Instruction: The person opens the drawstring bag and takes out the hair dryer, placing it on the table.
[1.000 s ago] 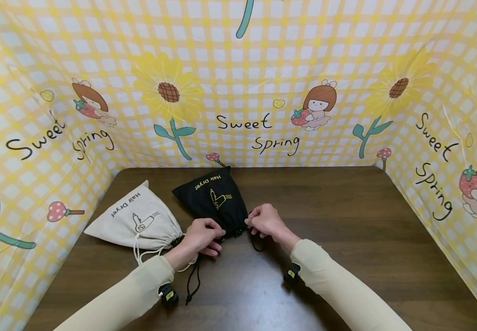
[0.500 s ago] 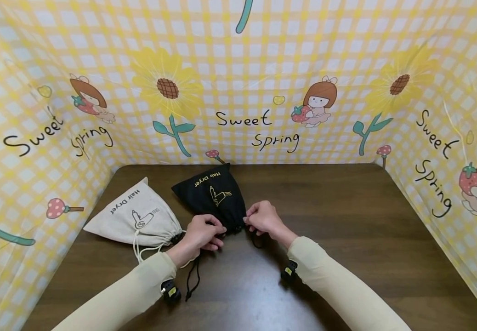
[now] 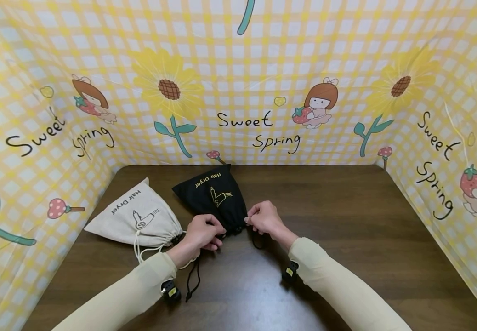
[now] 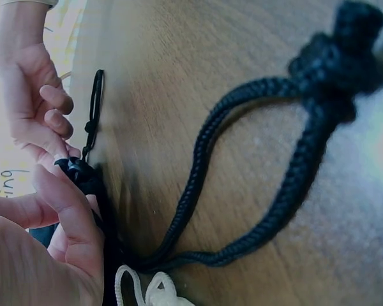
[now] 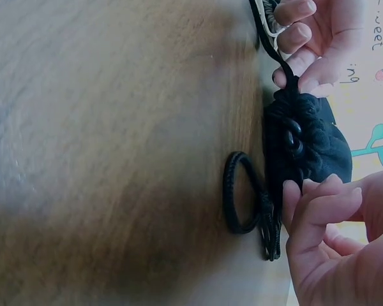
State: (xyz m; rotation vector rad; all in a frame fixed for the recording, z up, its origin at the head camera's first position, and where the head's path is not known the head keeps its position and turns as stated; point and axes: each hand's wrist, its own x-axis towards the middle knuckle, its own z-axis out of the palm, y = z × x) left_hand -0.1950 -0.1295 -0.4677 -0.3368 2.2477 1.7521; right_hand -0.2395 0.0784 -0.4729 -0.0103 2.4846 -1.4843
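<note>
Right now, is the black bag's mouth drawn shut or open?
Mostly drawn shut: the black bag's mouth is bunched in folds between left hand and right hand; whether fully closed, cannot tell.

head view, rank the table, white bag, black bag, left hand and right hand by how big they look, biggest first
1. table
2. white bag
3. black bag
4. left hand and right hand: too alike to rank
</note>
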